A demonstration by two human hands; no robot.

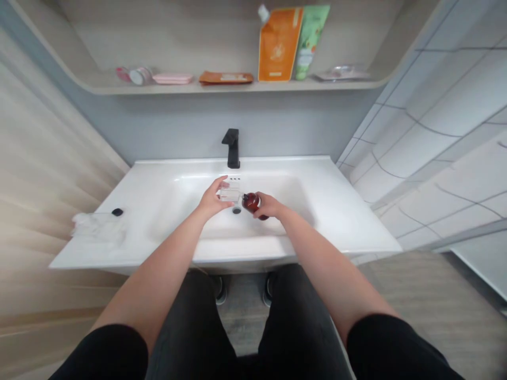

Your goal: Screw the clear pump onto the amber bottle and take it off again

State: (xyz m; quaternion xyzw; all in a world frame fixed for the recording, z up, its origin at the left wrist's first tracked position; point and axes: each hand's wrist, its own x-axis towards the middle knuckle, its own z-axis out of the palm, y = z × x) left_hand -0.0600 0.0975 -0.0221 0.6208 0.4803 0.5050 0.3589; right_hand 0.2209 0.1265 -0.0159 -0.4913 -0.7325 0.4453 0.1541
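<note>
Over the white sink basin (174,216), my left hand (209,203) is closed around a small clear container (229,195), its fingers along the far side and its thumb along the near side. My right hand (270,205) grips a reddish-brown bottle (251,201) that is tipped over to the left. The bottle's narrow dark neck (244,197) is at the container's right end; whether they touch, or whether liquid is flowing, I cannot make out. Below and between the hands lies the round drain (236,210).
A black faucet (233,150) rises behind the basin. On the left counter lie a crumpled clear plastic bag (97,228) and a small black cap-like piece (117,212). The shelf (222,92) above holds an orange pouch (278,47), a green tube (310,45) and several small items.
</note>
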